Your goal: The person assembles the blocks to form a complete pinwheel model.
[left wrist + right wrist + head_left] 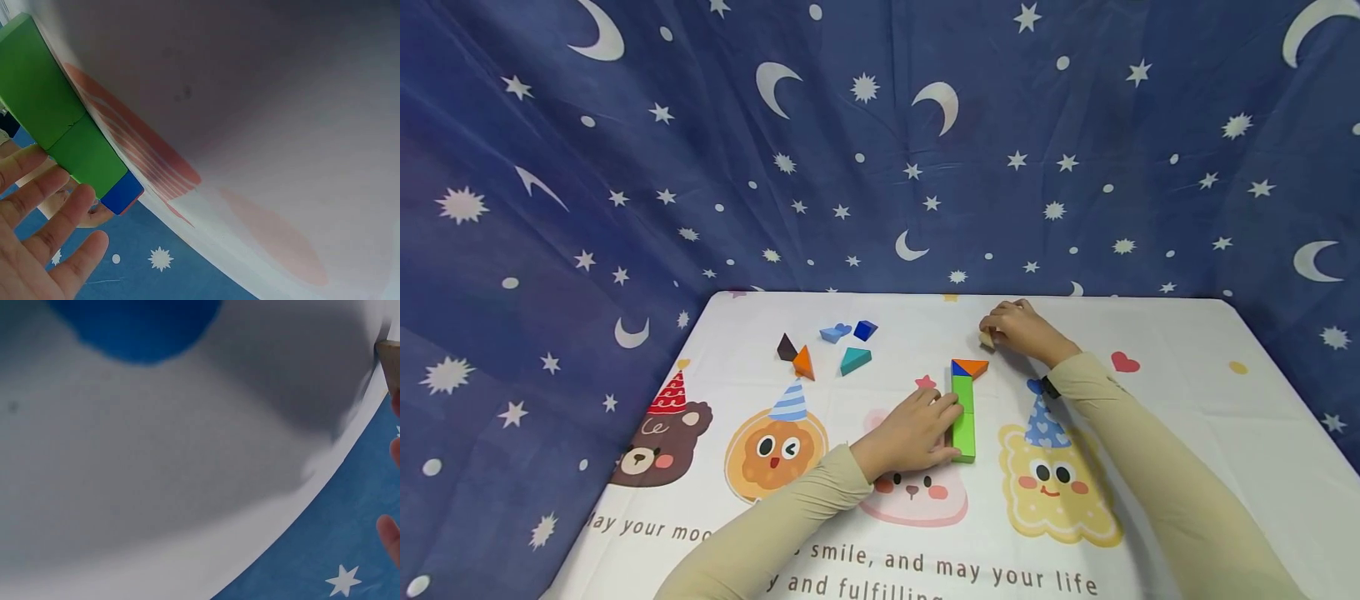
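Note:
Two green blocks (962, 421) lie end to end on the white tablecloth, with a blue triangular block (958, 369) and an orange triangular block (974, 367) at their far end. My left hand (913, 432) rests at the left side of the green blocks. In the left wrist view its extended, spread fingertips (80, 195) are right at the green surface. Farther back and to the right, my right hand (1021, 330) pinches a tan wooden block (986, 339) close over the cloth. The right wrist view catches only part of this block (390, 365), at the right edge beside a fingertip.
At the back left lie loose blocks: black (786, 347), orange (803, 362), teal (855, 360), dark blue (865, 331) and light blue (833, 333). A dark blue curtain (880, 200) with moons and stars stands along the table's back and left edges. Cartoon figures are printed on the tablecloth (1187, 358).

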Available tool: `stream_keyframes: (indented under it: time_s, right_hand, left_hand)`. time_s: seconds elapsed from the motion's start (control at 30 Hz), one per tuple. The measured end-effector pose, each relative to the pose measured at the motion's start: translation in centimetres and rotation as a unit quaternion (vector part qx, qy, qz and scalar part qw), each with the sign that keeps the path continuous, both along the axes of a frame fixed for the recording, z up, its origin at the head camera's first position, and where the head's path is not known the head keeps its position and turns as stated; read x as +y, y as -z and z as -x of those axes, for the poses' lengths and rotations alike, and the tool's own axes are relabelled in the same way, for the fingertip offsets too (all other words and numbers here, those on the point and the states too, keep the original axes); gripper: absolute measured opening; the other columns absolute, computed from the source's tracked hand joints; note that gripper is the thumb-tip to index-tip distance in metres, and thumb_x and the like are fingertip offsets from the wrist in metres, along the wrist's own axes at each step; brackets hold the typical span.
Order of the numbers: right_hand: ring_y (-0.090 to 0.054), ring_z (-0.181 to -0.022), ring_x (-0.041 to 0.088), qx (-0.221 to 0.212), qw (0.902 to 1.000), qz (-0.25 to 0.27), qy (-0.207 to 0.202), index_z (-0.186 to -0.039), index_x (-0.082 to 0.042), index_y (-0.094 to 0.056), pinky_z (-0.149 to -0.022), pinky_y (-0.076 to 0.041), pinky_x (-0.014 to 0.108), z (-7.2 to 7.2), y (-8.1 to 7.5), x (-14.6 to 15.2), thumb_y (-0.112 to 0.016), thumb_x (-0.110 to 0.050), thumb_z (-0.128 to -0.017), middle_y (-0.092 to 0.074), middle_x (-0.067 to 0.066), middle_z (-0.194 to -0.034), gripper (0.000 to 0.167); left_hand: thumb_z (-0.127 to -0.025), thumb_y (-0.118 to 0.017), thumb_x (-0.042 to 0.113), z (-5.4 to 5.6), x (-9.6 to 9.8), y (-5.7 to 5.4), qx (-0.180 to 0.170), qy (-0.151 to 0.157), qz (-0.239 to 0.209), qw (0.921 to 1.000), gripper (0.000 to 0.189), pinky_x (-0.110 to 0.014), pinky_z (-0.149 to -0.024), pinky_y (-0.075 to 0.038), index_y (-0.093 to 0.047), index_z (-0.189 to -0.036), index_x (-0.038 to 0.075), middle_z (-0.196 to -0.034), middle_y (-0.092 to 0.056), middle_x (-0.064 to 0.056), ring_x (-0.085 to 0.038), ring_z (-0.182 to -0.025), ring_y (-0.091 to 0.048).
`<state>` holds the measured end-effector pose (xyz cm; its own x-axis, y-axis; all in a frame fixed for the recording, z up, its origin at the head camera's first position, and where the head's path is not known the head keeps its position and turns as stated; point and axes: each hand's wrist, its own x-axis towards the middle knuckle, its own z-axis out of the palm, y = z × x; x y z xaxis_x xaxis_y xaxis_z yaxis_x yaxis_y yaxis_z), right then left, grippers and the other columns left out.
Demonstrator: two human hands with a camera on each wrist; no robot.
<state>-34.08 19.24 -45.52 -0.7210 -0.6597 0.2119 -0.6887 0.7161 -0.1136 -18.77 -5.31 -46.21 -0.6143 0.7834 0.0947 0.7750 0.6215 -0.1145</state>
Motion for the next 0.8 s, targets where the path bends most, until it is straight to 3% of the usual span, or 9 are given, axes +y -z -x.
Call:
stream_keyframes:
  time_s: [0.27, 0.5, 0.8]
  right_hand:
    - [-0.059, -0.103, 0.032, -0.021, 0.9979, -0.013, 0.061, -0.112, -0.007, -0.066, -0.092, -0.039, 0.056, -0.7, 0.0, 0.6, -0.064, -0.01, -0.087, -0.07, 0.012, -0.104, 0.026]
    - [-0.058, -0.1, 0.031, -0.014, 0.9956, -0.025, 0.09, -0.104, -0.007, -0.069, -0.092, -0.038, 0.055, -1.2, 0.1, 0.8, -0.069, -0.034, -0.083, -0.07, 0.009, -0.097, 0.034]
    - [-0.06, -0.096, 0.03, -0.017, 0.9978, -0.022, 0.059, -0.098, -0.008, -0.071, -0.087, -0.041, 0.056, -0.9, 0.4, 0.2, -0.069, -0.016, -0.084, -0.07, 0.01, -0.096, 0.016]
  left_hand:
    - [-0.09, -0.048, 0.056, 0.0, 0.0, 0.1, -0.001, -0.001, 0.0, 1.0, 0.052, -0.032, -0.108, -0.036, -0.047, -0.124, 0.016, -0.133, -0.05, -0.002, -0.019, -0.116, -0.049]
    - [-0.09, -0.049, 0.055, 0.0, -0.1, -0.1, -0.009, -0.007, 0.0, 0.9999, 0.052, -0.033, -0.109, -0.035, -0.047, -0.125, 0.016, -0.134, -0.05, -0.002, -0.019, -0.118, -0.049]
    - [-0.09, -0.049, 0.055, 0.0, 0.0, 0.1, 0.001, 0.001, -0.005, 1.0, 0.052, -0.032, -0.107, -0.036, -0.048, -0.123, 0.015, -0.131, -0.051, -0.001, -0.018, -0.115, -0.05]
